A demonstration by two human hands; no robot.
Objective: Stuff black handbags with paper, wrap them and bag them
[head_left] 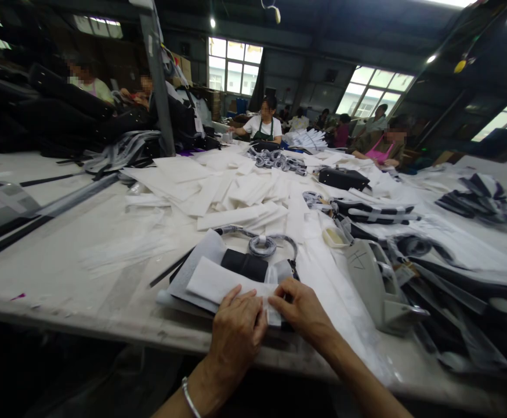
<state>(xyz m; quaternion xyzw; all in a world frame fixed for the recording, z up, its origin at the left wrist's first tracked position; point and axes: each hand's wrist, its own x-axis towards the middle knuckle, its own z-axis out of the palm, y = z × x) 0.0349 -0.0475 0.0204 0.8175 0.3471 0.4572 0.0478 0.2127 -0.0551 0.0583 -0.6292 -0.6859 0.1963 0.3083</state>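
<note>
A black bag lies near the table's front edge, partly covered by grey-white wrapping. Across it rests a folded white foam sheet. A wrapped, coiled strap lies at the bag's far side. My left hand lies on the foam sheet, its fingers spread over the right part. My right hand is just to the right, thumb and fingers pinched together at the sheet's right end, by a strip of clear film or tape. What is between those fingertips is too small to make out.
White foam sheets are heaped beyond the bag. At the right stand a grey tape dispenser and wrapped black straps. A metal post rises at the back left. Several people sit around the far side.
</note>
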